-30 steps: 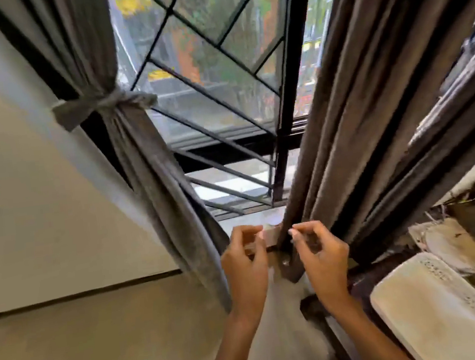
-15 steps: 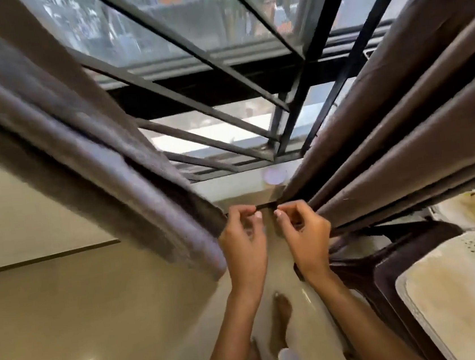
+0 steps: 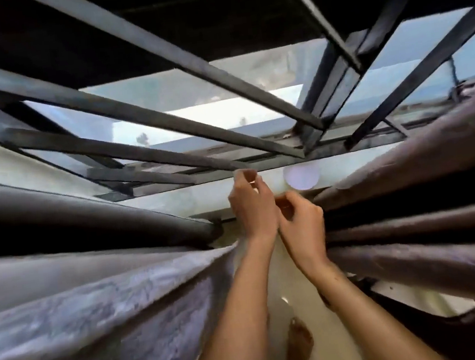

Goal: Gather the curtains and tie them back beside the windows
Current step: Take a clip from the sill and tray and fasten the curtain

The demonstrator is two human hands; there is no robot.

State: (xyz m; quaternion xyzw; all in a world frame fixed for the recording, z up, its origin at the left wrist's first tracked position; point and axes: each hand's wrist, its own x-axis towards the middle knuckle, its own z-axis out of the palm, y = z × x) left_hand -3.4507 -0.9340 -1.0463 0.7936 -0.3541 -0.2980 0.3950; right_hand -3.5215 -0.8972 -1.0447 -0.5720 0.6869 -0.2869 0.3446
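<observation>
We stand close between two curtains: the left curtain (image 3: 103, 307) fills the lower left of the view in thick folds, the right curtain (image 3: 433, 249) runs along the right side, and both hang just beside our forearms. Ahead are the window bars (image 3: 164, 123) and the pale sill (image 3: 196, 196).

Our left hand (image 3: 252, 204) is raised near the sill with fingers curled and fingertips pinched together; whether it holds a tie or a bit of fabric, we cannot tell. Our right hand (image 3: 302, 222), touching the left at the wrist, is curled the same way, its contents just as unclear.

The risks, as we judge them:
- Neither hand has a firm hold on the right curtain's bulk, so its folds may spread again before we gather them.
- Anything thin in our fingertips could slip.
- With our view this low and blurred, we might catch the wrong fold.
</observation>
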